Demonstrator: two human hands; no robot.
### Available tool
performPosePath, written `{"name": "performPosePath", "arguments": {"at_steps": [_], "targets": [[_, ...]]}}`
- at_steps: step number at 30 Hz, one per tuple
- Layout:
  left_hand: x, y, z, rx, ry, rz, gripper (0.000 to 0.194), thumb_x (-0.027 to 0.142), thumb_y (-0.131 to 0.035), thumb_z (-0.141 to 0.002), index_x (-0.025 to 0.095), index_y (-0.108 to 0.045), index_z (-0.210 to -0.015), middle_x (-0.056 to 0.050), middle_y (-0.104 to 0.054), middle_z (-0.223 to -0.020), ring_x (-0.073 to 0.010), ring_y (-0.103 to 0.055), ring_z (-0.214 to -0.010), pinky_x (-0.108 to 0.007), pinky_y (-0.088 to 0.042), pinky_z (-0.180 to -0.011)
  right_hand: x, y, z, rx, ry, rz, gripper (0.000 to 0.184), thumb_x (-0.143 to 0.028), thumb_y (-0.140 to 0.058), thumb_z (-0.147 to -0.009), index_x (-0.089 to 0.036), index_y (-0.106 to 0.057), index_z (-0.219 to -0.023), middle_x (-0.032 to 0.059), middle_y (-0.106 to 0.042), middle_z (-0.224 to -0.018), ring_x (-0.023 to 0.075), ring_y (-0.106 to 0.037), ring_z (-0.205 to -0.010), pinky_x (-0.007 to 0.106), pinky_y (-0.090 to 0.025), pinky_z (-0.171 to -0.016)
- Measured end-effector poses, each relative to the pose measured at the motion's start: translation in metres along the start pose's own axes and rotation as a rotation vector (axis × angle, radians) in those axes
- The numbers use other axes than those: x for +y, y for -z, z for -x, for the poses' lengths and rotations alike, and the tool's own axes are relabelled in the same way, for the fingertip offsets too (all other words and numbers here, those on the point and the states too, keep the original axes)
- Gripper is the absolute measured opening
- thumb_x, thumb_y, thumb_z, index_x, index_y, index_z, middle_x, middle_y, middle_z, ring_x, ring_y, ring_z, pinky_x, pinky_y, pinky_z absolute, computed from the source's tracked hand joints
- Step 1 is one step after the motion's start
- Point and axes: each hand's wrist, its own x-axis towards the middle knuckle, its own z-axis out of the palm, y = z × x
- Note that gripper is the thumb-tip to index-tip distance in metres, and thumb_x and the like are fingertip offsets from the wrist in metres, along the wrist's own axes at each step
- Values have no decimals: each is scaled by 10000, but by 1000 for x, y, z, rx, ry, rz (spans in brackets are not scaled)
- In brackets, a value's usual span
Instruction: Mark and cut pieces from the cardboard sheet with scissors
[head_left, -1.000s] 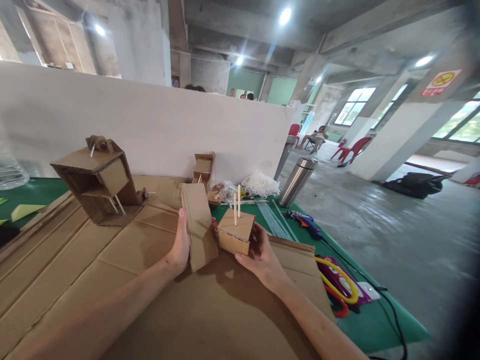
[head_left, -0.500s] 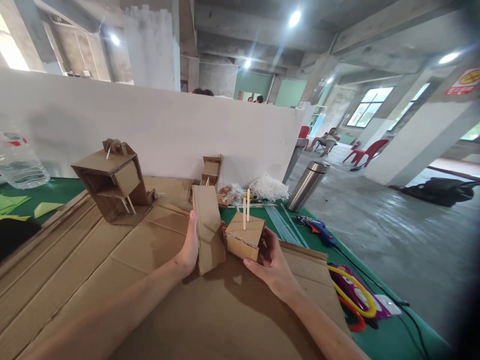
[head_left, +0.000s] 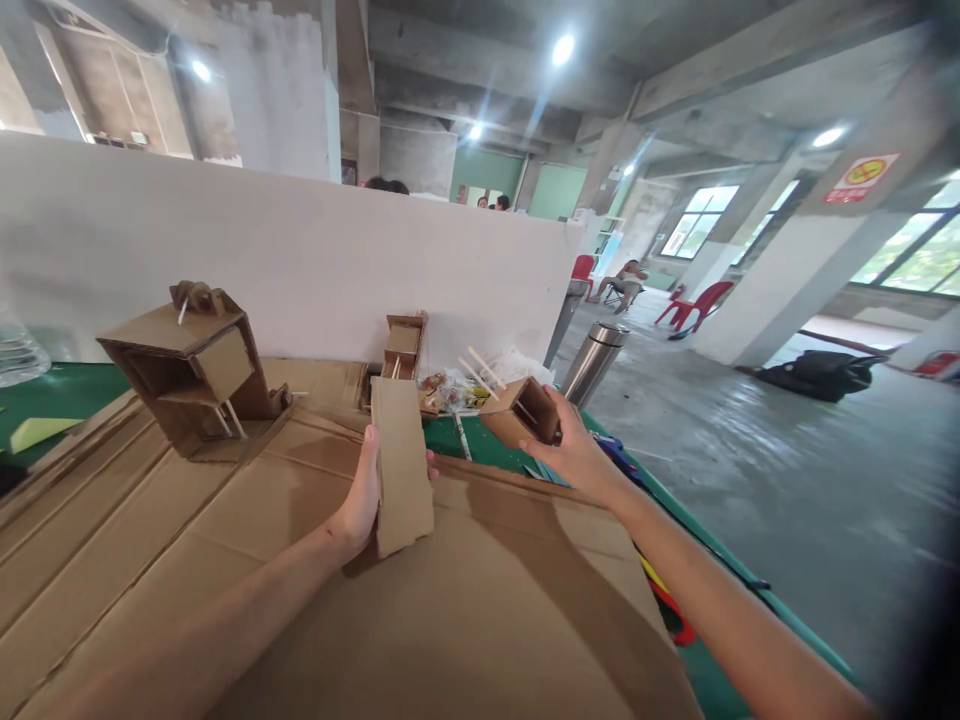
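My left hand (head_left: 361, 497) grips a folded cardboard strip (head_left: 400, 462) and holds it upright on the big cardboard sheet (head_left: 225, 560). My right hand (head_left: 571, 449) holds a small open cardboard box (head_left: 521, 408) lifted above the table and tilted to the left, its hollow side toward me. Two wooden sticks (head_left: 484, 369) poke out of the box's far face. The box and the strip are apart.
A larger cardboard model (head_left: 187, 365) stands at the back left, a smaller one (head_left: 405, 345) by the white partition (head_left: 300, 260). A steel flask (head_left: 591, 362), plastic bags, blue rods and coloured tools lie along the green table's right edge. People sit far off.
My right hand lifted the small box off the cardboard sheet, carried it up and right away from the strip, and tipped it over. The left hand and strip stayed put.
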Motion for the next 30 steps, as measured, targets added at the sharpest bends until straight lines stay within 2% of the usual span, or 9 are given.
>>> {"name": "performPosePath", "arguments": {"at_steps": [2, 4, 10, 15, 19, 22, 25, 29, 30], "targets": [[0, 1, 0, -36, 13, -11, 757, 770, -305, -792, 122, -649, -974, -122, -684, -872, -221, -631, -742, -320, -508, -657, 9, 3, -13, -71, -39, 103, 895, -409, -630, -759, -194, -136, -1474, 152, -210, -1509, 309, -215, -1390, 488, -181, -1134], [0, 3, 0, -49, 22, -26, 773, 773, -286, -794, 117, -655, -970, -124, -684, -861, -222, -629, -745, -318, -505, -659, 16, 3, -23, -157, -51, 119, 881, -382, -647, -729, -192, -203, -1466, 146, -258, -1497, 323, -260, -1373, 490, -206, -1125], [1, 2, 1, -31, 20, -18, 722, 740, -300, -820, 140, -644, -1030, -123, -681, -996, -235, -633, -822, -330, -508, -689, 35, 8, -34, -358, -47, 143, 869, -293, -647, -665, -175, -289, -1448, 127, -330, -1485, 324, -314, -1352, 460, -265, -1110], [2, -1, 0, -56, 15, 6, 707, 734, -344, -813, 149, -619, -1099, -124, -694, -976, -252, -637, -871, -348, -500, -741, 46, 20, -31, -391, -52, 194, 874, -259, -616, -665, -204, -257, -1460, 120, -299, -1504, 328, -272, -1372, 484, -243, -1114], [0, 1, -2, -69, 20, 10, 701, 721, -329, -828, 148, -611, -1116, -135, -693, -1017, -257, -638, -883, -360, -499, -758, 45, 24, -29, -346, -62, 236, 914, -309, -639, -672, -171, -216, -1470, 154, -247, -1516, 352, -237, -1380, 500, -209, -1122], [-2, 2, -3, -95, 20, 3, 701, 717, -336, -828, 141, -618, -1111, -138, -693, -1019, -262, -640, -871, -371, -502, -761, 32, 25, -21, -277, -24, 247, 865, -345, -635, -708, -215, -226, -1459, 124, -235, -1517, 329, -223, -1389, 496, -199, -1128], [0, 1, -2, -129, 34, -32, 710, 720, -331, -827, 131, -630, -1086, -137, -696, -984, -262, -642, -845, -358, -508, -723, 4, 24, 0, -210, 47, 234, 690, -358, -607, -757, -255, -349, -1388, 85, -337, -1462, 298, -281, -1366, 484, -217, -1129], [6, -13, 8, -185, 152, -62, 713, 699, -270, -857, 131, -620, -1110, -140, -695, -1003, -261, -650, -842, -343, -508, -686, -41, 18, 40, -151, 86, 168, 438, -394, -520, -862, -291, -457, -1283, 49, -468, -1374, 253, -399, -1296, 463, -288, -1100], [7, -19, 12, -202, 193, -60, 720, 701, -264, -857, 132, -619, -1117, -140, -695, -1012, -263, -654, -844, -343, -506, -689, -51, 15, 49, -143, 46, 49, 436, -413, -533, -864, -283, -464, -1274, 61, -489, -1359, 256, -423, -1277, 472, -310, -1084]]}}
